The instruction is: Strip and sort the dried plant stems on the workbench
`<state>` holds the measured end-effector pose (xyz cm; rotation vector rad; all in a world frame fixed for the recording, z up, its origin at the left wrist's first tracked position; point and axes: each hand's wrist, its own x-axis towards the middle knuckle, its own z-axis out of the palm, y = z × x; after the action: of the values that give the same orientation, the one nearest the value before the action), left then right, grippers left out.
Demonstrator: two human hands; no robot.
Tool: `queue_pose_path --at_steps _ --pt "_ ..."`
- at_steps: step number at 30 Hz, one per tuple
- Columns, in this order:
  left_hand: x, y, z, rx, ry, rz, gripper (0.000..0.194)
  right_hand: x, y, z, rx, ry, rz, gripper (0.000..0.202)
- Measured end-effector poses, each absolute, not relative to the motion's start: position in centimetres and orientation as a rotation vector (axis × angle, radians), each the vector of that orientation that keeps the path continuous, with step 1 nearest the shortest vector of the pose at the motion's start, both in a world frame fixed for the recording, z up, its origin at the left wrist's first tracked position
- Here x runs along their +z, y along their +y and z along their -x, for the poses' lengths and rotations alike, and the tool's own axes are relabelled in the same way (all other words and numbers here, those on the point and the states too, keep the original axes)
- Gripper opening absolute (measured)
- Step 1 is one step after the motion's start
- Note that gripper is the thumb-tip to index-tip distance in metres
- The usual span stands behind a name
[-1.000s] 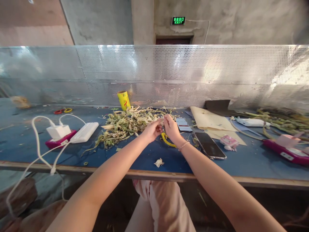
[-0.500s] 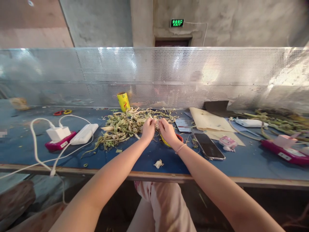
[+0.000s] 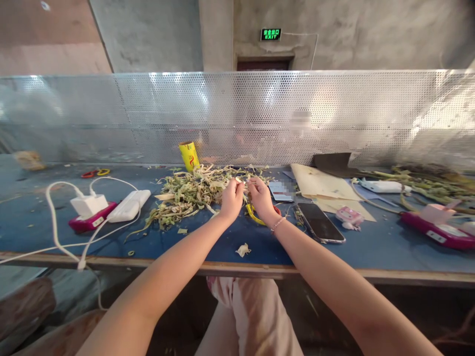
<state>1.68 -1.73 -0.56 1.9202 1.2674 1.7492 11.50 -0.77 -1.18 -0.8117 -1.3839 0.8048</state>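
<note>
Here we go: one long blue tabletop (image 3: pixel 222 254) runs right across, with one silvery perforated metal screen (image 3: pixel 156 118) behind it. Centre stage, one loose heap of withered green-and-straw plant pieces (image 3: pixel 185 198). Two magenta power strips, one at the left (image 3: pixel 83 225), one far right (image 3: pixel 423 231); then two slim rectangular phones, one dark-faced (image 3: pixel 321 222), one lit (image 3: pixel 281 191).

And the two hands! The left hand (image 3: pixel 232 199) pinches a small pale piece (image 3: pixel 238 180) at its fingertips, just beside the heap's right end; the right hand (image 3: pixel 260 199) sits close by, fingers curled narrow, and whether it grips anything I cannot tell. Under the right wrist, one set of yellow-and-red loops (image 3: pixel 253 216) (scissor handles, by the look of them). One yellow printed cylinder (image 3: pixel 189 155) leans behind the heap, and one crumpled cream scrap (image 3: pixel 243 250) lies near the front edge.
</note>
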Motion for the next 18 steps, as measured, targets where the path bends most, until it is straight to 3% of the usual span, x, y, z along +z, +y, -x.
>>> queue_pose_path --at_steps 7,18 --pt "-1.2 0.1 -0.7 1.852 1.27 -1.634 0.021 -1.7 -0.3 -11.3 0.865 -1.42 0.772 0.01" --pt "-1.1 0.1 -0.5 1.678 1.009 -1.531 0.027 -1.3 -0.7 -12.5 0.57 -1.74 0.855 0.009"
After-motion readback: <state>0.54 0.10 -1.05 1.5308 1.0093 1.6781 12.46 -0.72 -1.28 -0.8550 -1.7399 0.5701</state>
